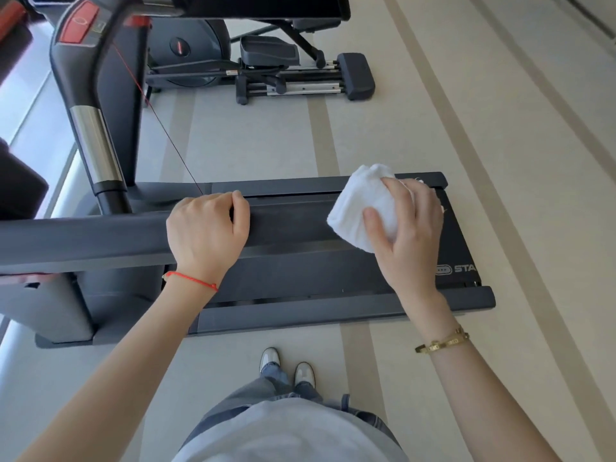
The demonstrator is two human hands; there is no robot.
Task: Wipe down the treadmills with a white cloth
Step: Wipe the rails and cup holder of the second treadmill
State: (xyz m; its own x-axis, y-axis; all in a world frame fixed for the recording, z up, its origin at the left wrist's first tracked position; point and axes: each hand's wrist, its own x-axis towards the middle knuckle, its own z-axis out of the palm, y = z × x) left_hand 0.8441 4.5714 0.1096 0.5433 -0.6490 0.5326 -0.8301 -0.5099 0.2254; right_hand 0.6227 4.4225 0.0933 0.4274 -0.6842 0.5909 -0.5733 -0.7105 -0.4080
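The dark grey treadmill [300, 271] lies across the floor. Its padded dark handrail [83, 238] is gripped by the left hand [208, 228]. Right of that rail, the right hand [406, 225] clutches the bunched white cloth [361, 205], apparently mid-wipe. Next move, probably: continue wiping along the rail.

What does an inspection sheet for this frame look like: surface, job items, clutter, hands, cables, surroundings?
Surface: dark treadmill deck, its long handrail crossing in front.
Job's things: white cloth, bunched, over the deck's right end.
Clutter: nothing seen.
Hands: left hand curled over the handrail; right hand holds the cloth.
Cables: thin red cord running from the console down toward the left hand.
Surroundings: elliptical trainer behind; pale striped floor; the person's white shoes beside the deck.
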